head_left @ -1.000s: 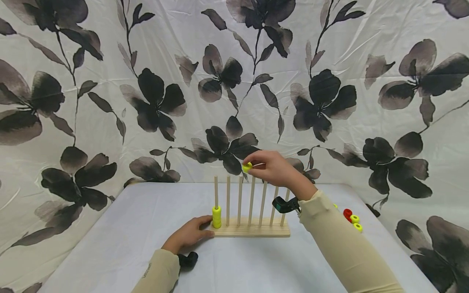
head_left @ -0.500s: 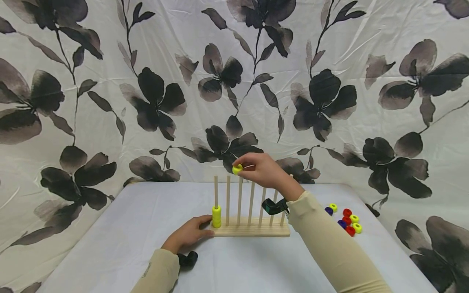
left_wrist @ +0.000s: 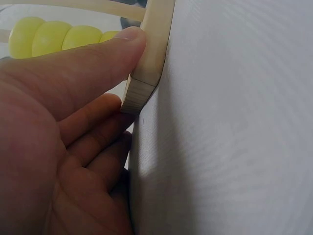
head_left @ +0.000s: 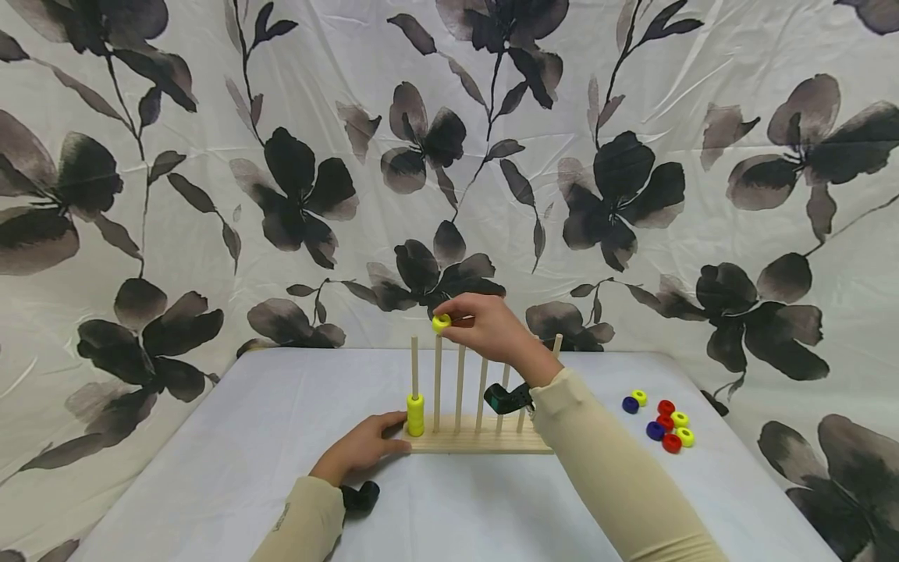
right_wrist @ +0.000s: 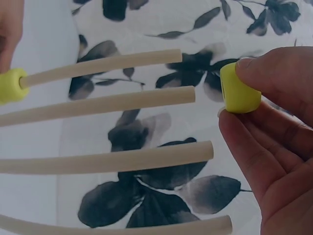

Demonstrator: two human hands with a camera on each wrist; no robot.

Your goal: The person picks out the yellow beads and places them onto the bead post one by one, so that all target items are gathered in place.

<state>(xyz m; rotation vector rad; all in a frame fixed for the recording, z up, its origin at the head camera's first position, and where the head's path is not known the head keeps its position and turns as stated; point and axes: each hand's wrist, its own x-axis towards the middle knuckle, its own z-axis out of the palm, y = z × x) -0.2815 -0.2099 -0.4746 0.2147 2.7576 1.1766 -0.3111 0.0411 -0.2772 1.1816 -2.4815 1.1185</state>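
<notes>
My right hand point(head_left: 485, 324) pinches a yellow bead point(head_left: 441, 323) between thumb and fingertips. In the head view the bead is at the top of the second peg point(head_left: 438, 382) from the left; the right wrist view shows it just off the peg tips. A stack of yellow beads point(head_left: 415, 416) fills the lower part of the leftmost peg. With thumb and fingers, my left hand point(head_left: 365, 446) grips the left end of the wooden peg stand's base point(head_left: 477, 443). Seen from the left wrist, the thumb point(left_wrist: 98, 68) lies on the base and the other fingers reach beneath its corner.
Loose beads lie on the white-covered table point(head_left: 211, 468) to the right: several yellow point(head_left: 685, 437), red point(head_left: 672, 443) and blue point(head_left: 655, 430) ones. A floral cloth point(head_left: 449, 156) hangs behind the table. My right forearm crosses in front of the stand's right-hand pegs.
My right hand has moved left with the yellow bead, passing over the pegs to the second one. More loose beads show at the right. The left hand stays on the base.
</notes>
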